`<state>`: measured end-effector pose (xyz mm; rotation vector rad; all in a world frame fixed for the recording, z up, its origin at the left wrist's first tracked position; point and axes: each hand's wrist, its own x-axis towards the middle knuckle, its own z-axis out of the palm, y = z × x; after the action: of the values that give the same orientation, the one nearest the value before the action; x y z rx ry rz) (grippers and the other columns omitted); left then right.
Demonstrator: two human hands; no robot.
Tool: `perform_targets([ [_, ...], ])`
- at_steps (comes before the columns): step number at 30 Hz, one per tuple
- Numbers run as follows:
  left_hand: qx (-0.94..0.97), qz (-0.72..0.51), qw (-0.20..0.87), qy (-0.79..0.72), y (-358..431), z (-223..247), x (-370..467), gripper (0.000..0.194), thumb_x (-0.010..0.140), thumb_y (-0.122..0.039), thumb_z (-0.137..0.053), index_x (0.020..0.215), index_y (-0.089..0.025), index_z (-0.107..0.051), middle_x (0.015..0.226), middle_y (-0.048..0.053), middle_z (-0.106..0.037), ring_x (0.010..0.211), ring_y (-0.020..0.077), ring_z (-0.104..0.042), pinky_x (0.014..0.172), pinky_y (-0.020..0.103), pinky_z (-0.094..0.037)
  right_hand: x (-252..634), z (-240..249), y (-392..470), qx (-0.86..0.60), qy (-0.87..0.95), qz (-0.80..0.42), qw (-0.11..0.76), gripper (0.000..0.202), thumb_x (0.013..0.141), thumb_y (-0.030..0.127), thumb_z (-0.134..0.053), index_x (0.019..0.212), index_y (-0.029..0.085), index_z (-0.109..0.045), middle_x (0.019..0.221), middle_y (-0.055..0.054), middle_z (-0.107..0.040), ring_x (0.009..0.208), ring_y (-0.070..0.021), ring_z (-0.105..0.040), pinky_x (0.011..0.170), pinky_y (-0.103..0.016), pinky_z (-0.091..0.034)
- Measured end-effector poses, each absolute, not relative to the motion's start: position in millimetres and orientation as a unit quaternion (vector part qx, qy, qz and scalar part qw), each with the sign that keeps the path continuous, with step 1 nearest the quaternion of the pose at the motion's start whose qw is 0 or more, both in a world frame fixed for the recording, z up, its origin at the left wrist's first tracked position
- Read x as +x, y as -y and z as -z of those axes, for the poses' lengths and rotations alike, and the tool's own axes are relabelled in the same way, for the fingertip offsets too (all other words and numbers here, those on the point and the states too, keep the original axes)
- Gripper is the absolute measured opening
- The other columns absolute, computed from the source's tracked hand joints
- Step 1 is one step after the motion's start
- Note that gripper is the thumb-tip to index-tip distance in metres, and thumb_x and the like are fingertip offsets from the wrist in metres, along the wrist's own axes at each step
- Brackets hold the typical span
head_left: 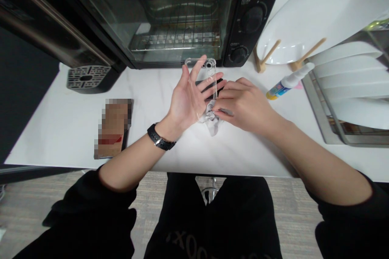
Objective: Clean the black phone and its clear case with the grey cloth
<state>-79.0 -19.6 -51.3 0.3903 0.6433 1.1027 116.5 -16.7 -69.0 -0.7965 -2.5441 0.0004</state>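
Palm up, my left hand (pixel 190 99) holds a clear phone case (pixel 215 68) near the oven's foot. Its thumb lies along the case's left edge, and its fingers spread across the case to the right edge. My right hand (pixel 243 103) is closed, its fingertips pinching a crumpled white cloth or wipe (pixel 213 124) with grey marks against the lower right of the case. Beneath the fingers and case shows a dark item (pixel 209 89), mostly hidden. A small white bottle (pixel 282 86) with a blue and yellow label stands to the right of my right hand.
A black toaster oven (pixel 231 16) stands at the back. Left are a machine's drip tray (pixel 88 77) and a flat, pixelated device (pixel 114 127). White dishes (pixel 343 77) sit in a rack on the right, beside a large white plate (pixel 316 16). The counter's front edge is close to me.
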Motion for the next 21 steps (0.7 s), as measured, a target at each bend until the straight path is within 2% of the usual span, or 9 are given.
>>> perform_targets([
  [3,0.181,-0.506,0.788,-0.301,20.1,49.9,-79.4,0.064,0.113,-0.067,-0.04,0.171,-0.041,-0.048,0.143,0.01,-0.077,0.128,0.0316,-0.078,0.098,0.042,-0.066,114.1,71.5,17.2,-0.311,0.915,0.013,0.255,0.02,0.1,0.019,-0.066,0.082,0.026,-0.073,0.086,-0.003,-0.079,0.105,-0.0284,-0.069,0.088,-0.046,-0.042],
  [7,0.219,-0.468,0.794,-0.322,25.1,48.0,-75.0,0.064,0.115,-0.062,-0.034,0.173,-0.037,-0.045,0.132,0.009,-0.08,0.112,0.0264,-0.081,0.095,0.04,-0.067,115.0,72.1,13.8,-0.352,0.89,0.044,0.289,0.014,0.099,0.021,-0.068,0.087,0.026,-0.072,0.092,-0.004,-0.08,0.094,-0.0274,-0.066,0.082,-0.045,-0.043],
  [12,0.173,-0.378,0.852,-0.319,31.5,56.0,-65.8,0.06,0.114,-0.063,-0.039,0.164,-0.035,-0.055,0.122,0.006,-0.083,0.107,0.0265,-0.081,0.104,0.053,-0.066,121.3,68.1,8.6,-0.409,0.848,0.1,0.322,0.01,0.1,0.02,-0.07,0.091,0.025,-0.073,0.083,-0.004,-0.072,0.083,-0.025,-0.062,0.074,-0.043,-0.04],
  [17,0.149,-0.322,0.883,-0.308,33.4,65.8,-62.2,0.06,0.114,-0.066,-0.036,0.152,-0.03,-0.065,0.115,0.009,-0.084,0.111,0.0323,-0.081,0.106,0.061,-0.064,116.0,67.2,15.9,-0.419,0.829,0.086,0.36,0.024,0.11,0.029,-0.063,0.093,0.024,-0.078,0.083,-0.006,-0.072,0.081,-0.0242,-0.062,0.071,-0.042,-0.04],
  [21,0.141,-0.345,0.88,-0.295,34.7,65.7,-61.9,0.056,0.116,-0.059,-0.035,0.154,-0.031,-0.065,0.103,0.006,-0.084,0.102,0.0289,-0.083,0.103,0.055,-0.066,108.2,70.2,23.2,-0.4,0.837,0.039,0.37,0.028,0.112,0.035,-0.06,0.093,0.026,-0.079,0.088,-0.006,-0.075,0.083,-0.0241,-0.064,0.072,-0.042,-0.045],
])
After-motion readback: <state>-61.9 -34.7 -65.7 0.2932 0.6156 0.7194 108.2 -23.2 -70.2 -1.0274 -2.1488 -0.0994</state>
